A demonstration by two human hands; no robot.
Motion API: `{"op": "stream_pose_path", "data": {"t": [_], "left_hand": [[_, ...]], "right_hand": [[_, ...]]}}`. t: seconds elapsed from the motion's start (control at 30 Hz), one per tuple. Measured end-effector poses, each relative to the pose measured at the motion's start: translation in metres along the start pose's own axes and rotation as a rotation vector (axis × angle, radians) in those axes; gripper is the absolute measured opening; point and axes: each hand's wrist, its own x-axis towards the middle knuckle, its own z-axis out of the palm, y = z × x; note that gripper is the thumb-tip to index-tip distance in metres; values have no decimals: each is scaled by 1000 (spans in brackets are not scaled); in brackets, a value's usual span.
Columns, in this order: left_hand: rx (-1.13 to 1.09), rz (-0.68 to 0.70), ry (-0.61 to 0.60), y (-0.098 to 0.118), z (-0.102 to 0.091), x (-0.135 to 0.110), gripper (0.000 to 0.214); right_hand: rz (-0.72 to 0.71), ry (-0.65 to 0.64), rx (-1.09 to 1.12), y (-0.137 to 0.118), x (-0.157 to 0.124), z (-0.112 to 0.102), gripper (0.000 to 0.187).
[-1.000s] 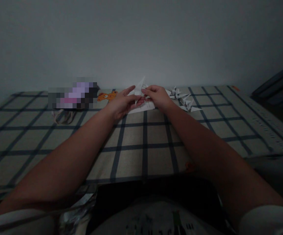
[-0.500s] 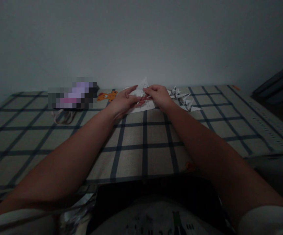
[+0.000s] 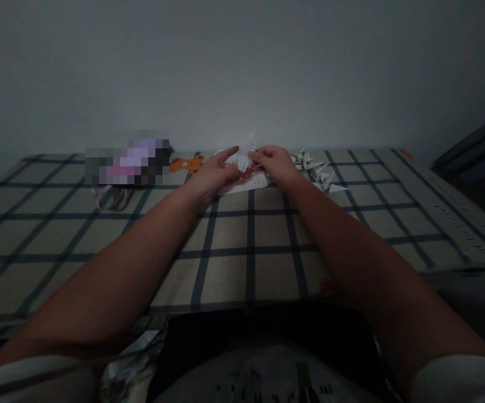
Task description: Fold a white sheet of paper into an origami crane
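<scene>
A white folded paper (image 3: 239, 159), pointed at the top, is held up between my two hands near the far side of the table. My left hand (image 3: 217, 172) supports its lower edge on curled fingers, with the thumb raised apart. On the right, my right hand (image 3: 274, 161) pinches the paper's side between thumb and fingertips. Flat white sheets (image 3: 242, 184) lie beneath the hands. Several folded paper cranes (image 3: 325, 182) cluster just right of my right hand. Dim light and blur hide the finer folds.
A checked cloth (image 3: 229, 268) with bear prints covers the table, which meets a plain wall (image 3: 242, 73). A blurred-out purple and dark item (image 3: 135, 162) sits at the left, with a pale looped cord (image 3: 114, 198) in front. Dark slatted furniture (image 3: 481, 145) stands at the far right.
The paper's raised tip has tilted and its shape between the fingers looks lower and wider. Both hands stay in nearly the same place; the whole view has shifted slightly.
</scene>
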Motion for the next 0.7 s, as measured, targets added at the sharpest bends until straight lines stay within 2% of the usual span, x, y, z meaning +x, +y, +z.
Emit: {"op": "stream_pose_path", "data": {"t": [0.17, 0.23, 0.33, 0.47, 0.6, 0.7], "left_hand": [[102, 91, 81, -4, -6, 3, 31], [119, 85, 93, -3, -7, 3, 23], [104, 78, 94, -2, -8, 4, 20], [45, 156, 144, -2, -6, 8, 22], [-1, 189, 145, -4, -7, 10, 22], [27, 165, 127, -6, -8, 10, 22]], "right_hand": [[-14, -82, -140, 1, -1, -5, 24], [-9, -98, -133, 0, -1, -5, 25], [10, -97, -63, 0, -2, -1, 30], [34, -137, -8, -3, -5, 5, 37], [7, -186, -124, -9, -8, 5, 27], [-63, -180, -275, -11, -9, 2, 27]]}}
